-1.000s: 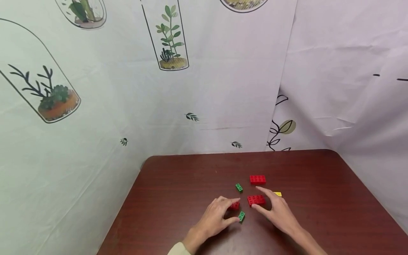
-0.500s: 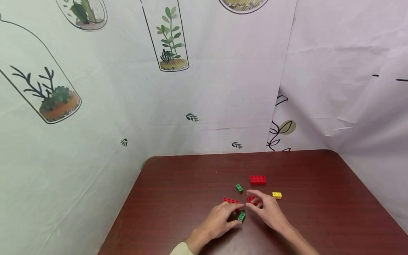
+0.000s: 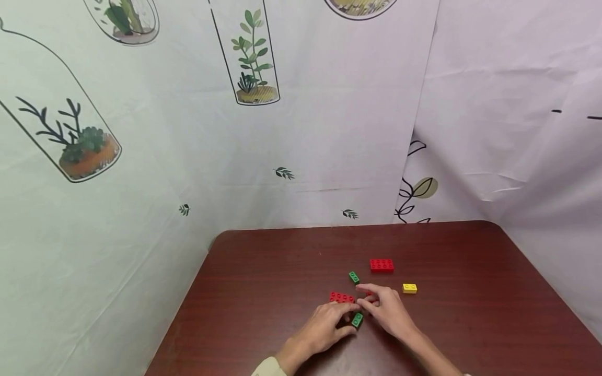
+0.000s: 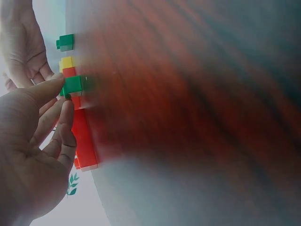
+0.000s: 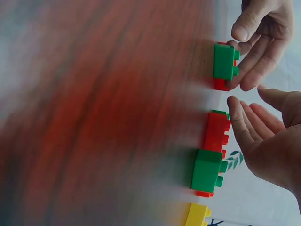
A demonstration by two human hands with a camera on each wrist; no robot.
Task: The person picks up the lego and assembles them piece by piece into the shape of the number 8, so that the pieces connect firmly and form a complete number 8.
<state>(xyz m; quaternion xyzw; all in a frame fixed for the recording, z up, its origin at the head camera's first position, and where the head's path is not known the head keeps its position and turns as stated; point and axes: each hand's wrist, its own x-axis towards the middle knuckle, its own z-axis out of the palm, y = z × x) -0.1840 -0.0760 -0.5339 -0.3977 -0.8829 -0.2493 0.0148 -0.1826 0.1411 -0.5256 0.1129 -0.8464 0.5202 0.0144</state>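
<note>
the near green brick (image 3: 357, 320) slants away rightward lengthwise; your left hand (image 3: 324, 321), nearer, sits left of it, fingers parted, contact unclear; your right hand (image 3: 390, 313), loosely spread, lies right of it.

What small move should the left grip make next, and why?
I'd probably bring the left grip's thumb and index finger together on the green block between them. In the head view it lies studs up in that gap, with a fingertip on either side, so a light pinch might be enough. Whether they already touch it, I can't tell.
</note>
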